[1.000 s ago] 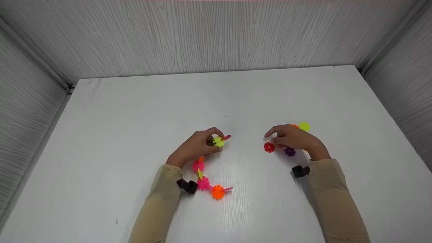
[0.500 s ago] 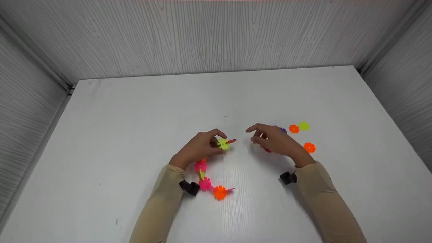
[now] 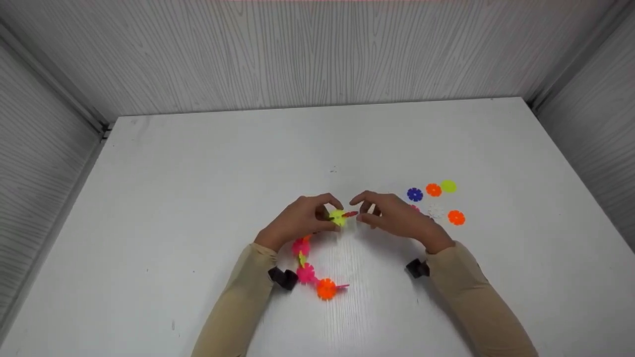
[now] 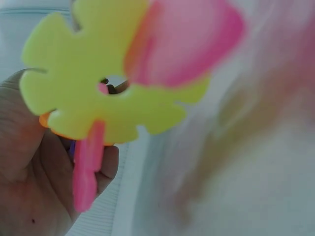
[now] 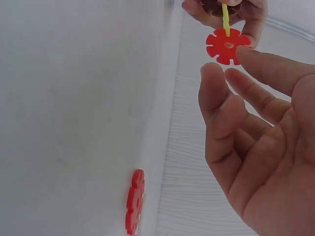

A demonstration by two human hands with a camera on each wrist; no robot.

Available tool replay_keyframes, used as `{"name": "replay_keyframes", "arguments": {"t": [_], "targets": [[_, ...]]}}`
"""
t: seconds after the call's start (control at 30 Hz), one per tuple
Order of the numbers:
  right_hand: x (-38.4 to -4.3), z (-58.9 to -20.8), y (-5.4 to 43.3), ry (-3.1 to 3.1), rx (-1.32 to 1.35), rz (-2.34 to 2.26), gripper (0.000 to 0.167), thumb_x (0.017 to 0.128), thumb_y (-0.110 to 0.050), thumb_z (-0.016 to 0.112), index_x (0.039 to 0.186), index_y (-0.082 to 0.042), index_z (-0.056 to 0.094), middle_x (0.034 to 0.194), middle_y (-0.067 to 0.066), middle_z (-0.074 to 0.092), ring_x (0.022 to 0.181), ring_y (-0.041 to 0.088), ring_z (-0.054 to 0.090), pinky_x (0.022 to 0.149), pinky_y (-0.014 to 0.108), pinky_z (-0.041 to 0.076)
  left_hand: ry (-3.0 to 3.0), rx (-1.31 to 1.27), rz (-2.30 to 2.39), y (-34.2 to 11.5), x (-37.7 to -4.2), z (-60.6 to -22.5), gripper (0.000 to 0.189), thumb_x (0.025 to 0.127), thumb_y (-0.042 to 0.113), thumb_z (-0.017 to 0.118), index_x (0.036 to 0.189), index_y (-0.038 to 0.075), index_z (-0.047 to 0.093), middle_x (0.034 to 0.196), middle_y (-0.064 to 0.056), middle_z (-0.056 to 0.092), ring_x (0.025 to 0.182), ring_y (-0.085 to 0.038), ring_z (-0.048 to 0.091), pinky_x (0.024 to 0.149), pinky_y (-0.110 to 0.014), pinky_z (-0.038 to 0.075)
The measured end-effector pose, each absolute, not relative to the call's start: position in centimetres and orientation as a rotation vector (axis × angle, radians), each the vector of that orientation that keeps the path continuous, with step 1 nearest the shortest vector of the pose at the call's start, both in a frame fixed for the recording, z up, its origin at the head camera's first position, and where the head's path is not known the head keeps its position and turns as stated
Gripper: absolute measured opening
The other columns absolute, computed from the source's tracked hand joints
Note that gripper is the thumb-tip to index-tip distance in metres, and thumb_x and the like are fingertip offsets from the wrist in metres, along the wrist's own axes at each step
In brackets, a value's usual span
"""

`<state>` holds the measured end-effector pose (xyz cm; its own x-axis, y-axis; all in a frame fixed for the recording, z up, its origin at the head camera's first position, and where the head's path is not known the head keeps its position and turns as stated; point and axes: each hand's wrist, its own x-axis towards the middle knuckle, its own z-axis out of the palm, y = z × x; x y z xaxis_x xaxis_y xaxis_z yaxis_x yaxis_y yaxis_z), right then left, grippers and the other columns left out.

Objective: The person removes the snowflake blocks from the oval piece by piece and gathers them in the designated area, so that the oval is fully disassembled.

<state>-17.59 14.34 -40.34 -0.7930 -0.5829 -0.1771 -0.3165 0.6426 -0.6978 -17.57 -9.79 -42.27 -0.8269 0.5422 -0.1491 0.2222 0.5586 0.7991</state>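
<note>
My left hand [image 3: 305,218] pinches a yellow slotted plastic disc [image 3: 337,217] near the top of a chain of interlocking flower-shaped discs. A red disc [image 5: 227,46] is slotted edge-on into that yellow one and points toward my right hand [image 3: 389,215]. The right thumb tip overlaps the red disc in the right wrist view, while the fingers are loosely bent and apart with nothing between them. Pink, yellow and orange discs [image 3: 326,289] of the chain curve down beside the left wrist. Close up in the left wrist view, a yellow disc [image 4: 64,83] carries pink ones and partly covers the left hand.
Loose discs lie on the white table [image 3: 198,173] to the right: blue [image 3: 415,194], orange [image 3: 433,190], yellow [image 3: 449,186], white [image 3: 436,211] and another orange [image 3: 456,217]. A red disc [image 5: 135,201] lies low in the right wrist view. Wood-grain panels surround the table.
My right hand has moved left, away from the loose discs, to the red disc at the chain's end. The left hand and chain have shifted slightly right.
</note>
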Motion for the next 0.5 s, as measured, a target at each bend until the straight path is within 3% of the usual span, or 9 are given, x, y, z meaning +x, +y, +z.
{"name": "replay_keyframes", "arguments": {"t": [0.2,0.5], "targets": [[-17.41,-40.51,14.00,2.457,-0.726,-0.966,0.030,0.096,-0.018,0.060,0.123,-0.009,0.054,0.107,0.010,0.066,0.066,0.016,0.062,0.068,0.027,0.051,2.428,0.673,1.162,-9.46,-17.44,-41.98,0.037,0.083,0.028,0.076,0.117,0.022,0.062,0.088,0.000,0.070,0.078,-0.013,0.062,0.075,-0.028,0.053],[-17.23,-40.40,13.77,2.507,-0.772,-0.935,0.013,0.095,-0.014,0.060,0.108,-0.011,0.062,0.100,0.009,0.068,0.067,0.018,0.060,0.066,0.025,0.051,2.459,0.718,1.139,-9.09,-17.35,-41.92,0.037,0.083,0.030,0.076,0.116,0.022,0.062,0.087,0.000,0.070,0.077,-0.013,0.061,0.073,-0.026,0.052]]}}
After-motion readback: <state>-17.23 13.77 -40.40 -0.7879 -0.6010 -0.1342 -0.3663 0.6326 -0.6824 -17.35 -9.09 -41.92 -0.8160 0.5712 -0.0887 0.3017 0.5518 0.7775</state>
